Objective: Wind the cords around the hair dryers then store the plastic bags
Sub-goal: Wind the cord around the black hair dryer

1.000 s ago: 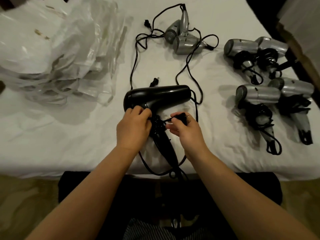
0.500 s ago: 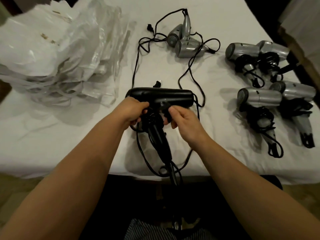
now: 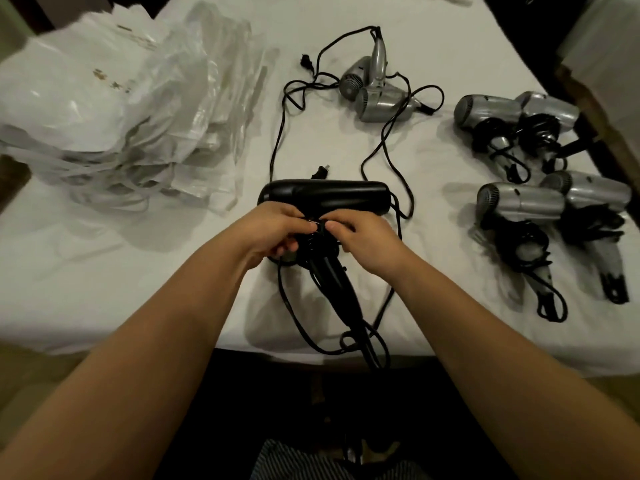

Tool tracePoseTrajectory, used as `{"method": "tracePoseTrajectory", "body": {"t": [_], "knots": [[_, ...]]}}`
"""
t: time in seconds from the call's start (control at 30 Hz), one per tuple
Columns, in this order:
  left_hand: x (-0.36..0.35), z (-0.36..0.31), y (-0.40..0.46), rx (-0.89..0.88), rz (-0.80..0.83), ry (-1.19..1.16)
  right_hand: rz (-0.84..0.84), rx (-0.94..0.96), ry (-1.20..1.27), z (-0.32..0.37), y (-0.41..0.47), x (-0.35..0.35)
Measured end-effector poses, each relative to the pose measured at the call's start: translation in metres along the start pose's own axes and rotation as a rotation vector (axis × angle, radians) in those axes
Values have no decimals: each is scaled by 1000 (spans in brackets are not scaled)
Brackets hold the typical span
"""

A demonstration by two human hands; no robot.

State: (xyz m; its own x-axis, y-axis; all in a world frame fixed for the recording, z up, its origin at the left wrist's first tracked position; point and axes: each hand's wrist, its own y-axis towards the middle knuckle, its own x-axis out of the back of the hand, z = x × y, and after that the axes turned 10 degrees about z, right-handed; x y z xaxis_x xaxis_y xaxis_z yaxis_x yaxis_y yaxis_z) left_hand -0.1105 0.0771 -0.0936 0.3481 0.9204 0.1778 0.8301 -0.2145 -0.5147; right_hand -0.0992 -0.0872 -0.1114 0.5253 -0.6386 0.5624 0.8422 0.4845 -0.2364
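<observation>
Both hands [image 3: 322,233] have closed in, pinching cord [image 3: 317,242] against black dryer [image 3: 325,199].

White-sheeted bed in a dim room

A wrinkled white sheet [image 3: 104,289] covers the bed; tan floor [image 3: 31,375] shows at lower left, dark wooden furniture [image 3: 602,109] stands at the right edge, under soft overhead light.

Our hands cover the top of the black dryer's [image 3: 325,197] handle, so we cannot read the cord wraps there. Left of it, the plastic bags [image 3: 114,109] run off frame, print blurred.
</observation>
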Motion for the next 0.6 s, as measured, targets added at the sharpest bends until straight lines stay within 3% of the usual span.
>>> {"method": "tracePoseTrajectory", "body": {"t": [0.33,0.6], "knots": [[-8,8,-4,-146,-117,167,273,-70,68,9,2,13],[-11,8,-8,-111,-130,297,274,-160,58,7,9,3]]}}
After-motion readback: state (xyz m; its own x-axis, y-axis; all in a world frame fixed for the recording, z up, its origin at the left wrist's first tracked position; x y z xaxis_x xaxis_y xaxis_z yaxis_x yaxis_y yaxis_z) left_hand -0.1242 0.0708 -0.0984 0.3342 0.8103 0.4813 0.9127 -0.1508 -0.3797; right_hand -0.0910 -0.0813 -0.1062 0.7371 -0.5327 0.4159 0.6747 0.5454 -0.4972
